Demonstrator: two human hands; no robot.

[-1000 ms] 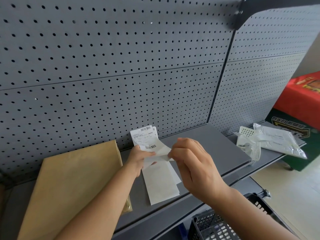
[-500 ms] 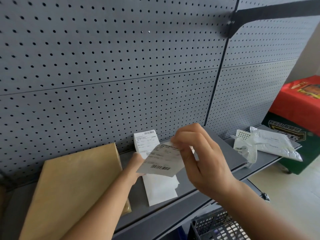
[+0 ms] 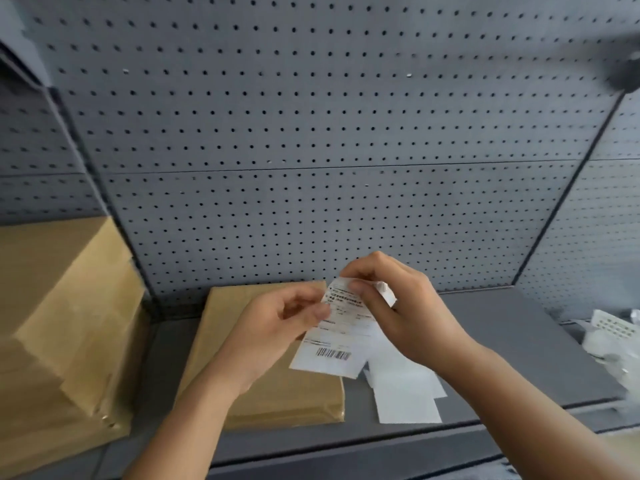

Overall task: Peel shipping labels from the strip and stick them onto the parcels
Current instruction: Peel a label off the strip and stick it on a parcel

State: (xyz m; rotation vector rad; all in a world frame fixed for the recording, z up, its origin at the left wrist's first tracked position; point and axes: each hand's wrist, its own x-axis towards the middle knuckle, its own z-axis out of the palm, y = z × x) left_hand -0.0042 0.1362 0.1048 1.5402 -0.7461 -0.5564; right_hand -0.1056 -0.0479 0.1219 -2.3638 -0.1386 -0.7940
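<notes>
- Head view, only camera. I read clock directions on the picture, 12 pointing up.
- Left hand (image 3: 277, 327): fingers curled, thumb and fingertips pinching the left edge of the label (image 3: 332, 344). The sheet sits at 3 o'clock from this hand, touching it.
- Right hand (image 3: 408, 313): curled, thumb and forefinger pinching the top edge of the label. The bulk of the sheet hangs at 7 to 8 o'clock from this hand.
- The label is held in the air between both hands, printed face toward me, barcode near its lower edge, tilted with the top leaning toward 1 o'clock.
- A small white flap sticks out at the right fingers; I cannot tell whether it is a folded corner of the label or something else.
- Flat brown parcel (image 3: 287, 396) lies on the shelf (image 3: 519, 341) under the left hand; the lower left part of the label overlaps it in my view. Contact between them: cannot tell.
- Blank white strip (image 3: 405, 400) lies on the shelf at 5 o'clock from the label, just beside the parcel's right edge.
- Stack of brown parcels (image 3: 62, 323) at 9 o'clock, well apart from the hands.
- White mailer bags (image 3: 609, 337) at the 3 o'clock edge, blurred.
- Grey pegboard (image 3: 311, 133) fills the background.
</notes>
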